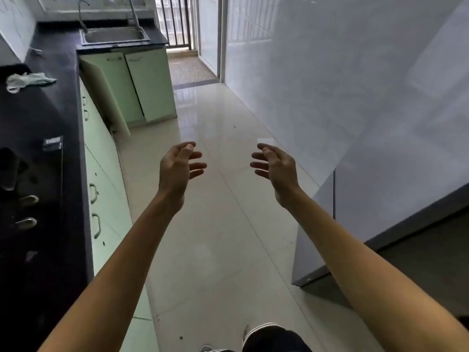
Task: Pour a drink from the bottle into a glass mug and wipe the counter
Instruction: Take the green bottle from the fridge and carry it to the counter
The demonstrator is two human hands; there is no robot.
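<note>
Two hands raised mid-aisle, palms facing each other, well apart. Left hand (179,165): fingers loosely curled and spread, holding nothing. Right hand (275,165): same posture, fingers splayed, holding nothing. Bare forearms extended forward from bottom corners of view.

Tabletop (50,118) along left side: dark, glossy, stone-like, straight front edge, turning at far end toward steel sink (114,35). Two curved metal taps behind sink. Crumpled pale cloth (28,81), soft and wrinkled, lying on tabletop far left, well away from both hands. Black glass hob (28,189) set in near stretch of tabletop, two round metal knobs on it. No bottle or mug visible.

Below tabletop: pale green cabinets (104,189), smooth fronts, bent metal handles; one door (106,92) near corner hanging ajar, jutting into aisle.

Floor (223,237): large glossy cream tiles, thin grout lines, reflecting light, few dark specks. Aisle open and straight toward far barred doorway (175,21). Right side: smooth white wall, then grey flat-fronted unit (355,224) with sharp lower corner narrowing passage near right forearm. Dark shorts and shoe tips at bottom edge.
</note>
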